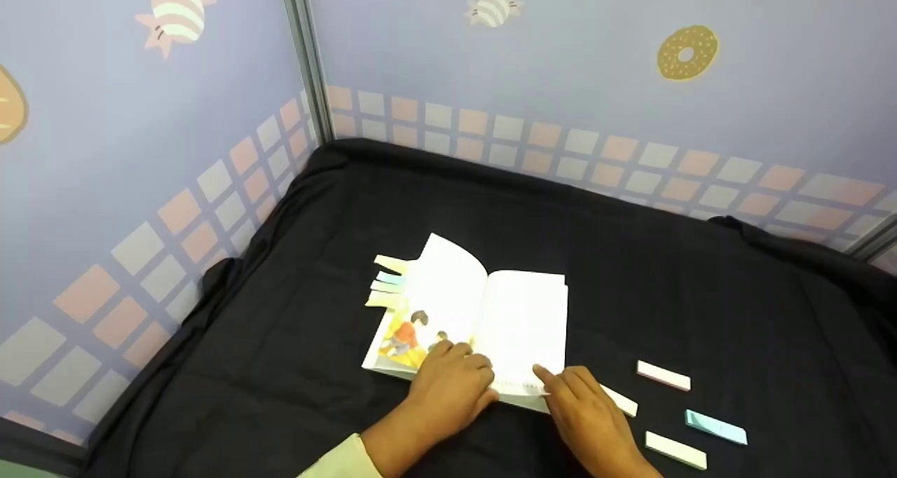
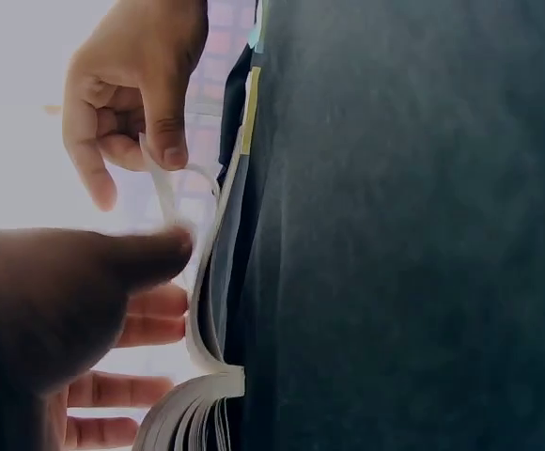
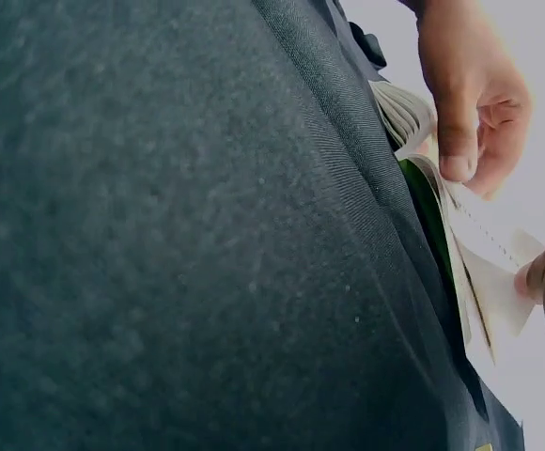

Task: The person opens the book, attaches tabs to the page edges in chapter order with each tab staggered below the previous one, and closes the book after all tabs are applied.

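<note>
An open book (image 1: 525, 317) lies on the black cloth, with a coloured picture (image 1: 404, 334) at the lower part of its left page. Several sticky tabs (image 1: 387, 282), yellowish and blue, jut from the left edge. My left hand (image 1: 454, 383) rests across the lower middle of the book; its thumb touches the bottom page edges in the right wrist view. At the lower right corner, my right hand (image 1: 585, 411) pinches a page (image 2: 167, 193) between thumb and finger. That page curves up from the others in the left wrist view.
To the right lie a pale pinkish tab pad (image 1: 664, 375), a blue tab pad (image 1: 716, 427) and a pale yellow tab pad (image 1: 676, 450). Another pale pad (image 1: 620, 399) is partly hidden by my right hand. Patterned walls (image 1: 560, 78) stand behind and at left.
</note>
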